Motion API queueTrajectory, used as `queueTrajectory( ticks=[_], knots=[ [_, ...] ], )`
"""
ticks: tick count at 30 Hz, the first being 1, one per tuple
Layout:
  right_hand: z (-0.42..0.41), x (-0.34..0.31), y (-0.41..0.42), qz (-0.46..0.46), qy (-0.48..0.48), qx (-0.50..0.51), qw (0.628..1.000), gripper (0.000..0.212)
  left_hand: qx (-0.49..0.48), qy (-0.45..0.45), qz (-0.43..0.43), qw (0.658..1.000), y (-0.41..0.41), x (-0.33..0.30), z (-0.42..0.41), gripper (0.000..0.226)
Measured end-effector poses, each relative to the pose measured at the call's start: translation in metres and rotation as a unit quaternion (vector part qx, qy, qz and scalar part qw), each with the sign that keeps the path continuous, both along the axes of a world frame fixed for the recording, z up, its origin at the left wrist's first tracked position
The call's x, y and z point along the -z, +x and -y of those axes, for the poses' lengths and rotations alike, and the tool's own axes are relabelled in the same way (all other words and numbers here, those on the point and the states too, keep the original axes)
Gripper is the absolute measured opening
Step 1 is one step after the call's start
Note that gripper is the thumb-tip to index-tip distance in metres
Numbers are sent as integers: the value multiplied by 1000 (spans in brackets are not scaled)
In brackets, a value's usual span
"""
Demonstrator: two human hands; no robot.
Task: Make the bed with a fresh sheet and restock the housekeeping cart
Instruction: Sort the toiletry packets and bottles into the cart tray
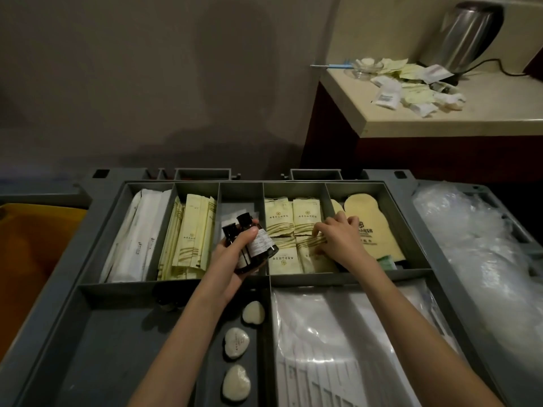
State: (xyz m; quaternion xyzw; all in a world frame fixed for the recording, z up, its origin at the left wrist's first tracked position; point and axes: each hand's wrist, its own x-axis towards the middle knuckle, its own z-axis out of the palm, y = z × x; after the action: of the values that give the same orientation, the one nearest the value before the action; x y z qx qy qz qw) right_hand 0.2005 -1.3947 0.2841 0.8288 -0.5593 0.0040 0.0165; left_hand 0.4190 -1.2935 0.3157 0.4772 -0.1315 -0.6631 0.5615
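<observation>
We see the gray cart tray point(97, 292) split into many boxes. Two small dark bottles point(249, 245) with white labels are held tilted above the middle box in our left hand point(235, 259). Pale yellow packets point(293, 224) lie flat in the next box, and our right hand point(338, 239) touches them.

Your two forearms come into view from the bottom edge, both bare from the frame edge to the wrist, with no sleeve showing on either. Your left hand point(235, 259) and your right hand point(340, 239) are ungloved. The light is dim, so fine detail on your fingers is hard to make out. The rest of your body lies outside the view.
</observation>
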Motion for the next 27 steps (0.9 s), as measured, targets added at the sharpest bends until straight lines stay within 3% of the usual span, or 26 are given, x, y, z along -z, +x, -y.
queueTrajectory(
  ticks=[5, 8, 12, 19, 24, 27],
  knots=[
    [-7, -9, 3, 21, -2, 4, 1000, 48, 9, -12, -41, 999, 3, -2, -6, 43],
    [-27, -30, 34, 193, 65, -17, 979, 42, 23, -21, -54, 998, 12, -6, -14, 42],
    [-60, -59, 82, 384, 169, -68, 905, 34, 64, -36, 4, 997, 35, -10, -29, 56],
    [-102, -68, 155, 366, 324, -112, 865, 73, 122, -41, 88, 988, 104, -18, -72, 40],
    [-136, -67, 202, 388, 345, -107, 848, 55, 151, -38, 112, 981, 154, -15, -101, 62],
    [-152, -63, 222, 413, 310, -87, 852, 42, 155, -42, 110, 981, 174, -14, -118, 52]
  ],
)
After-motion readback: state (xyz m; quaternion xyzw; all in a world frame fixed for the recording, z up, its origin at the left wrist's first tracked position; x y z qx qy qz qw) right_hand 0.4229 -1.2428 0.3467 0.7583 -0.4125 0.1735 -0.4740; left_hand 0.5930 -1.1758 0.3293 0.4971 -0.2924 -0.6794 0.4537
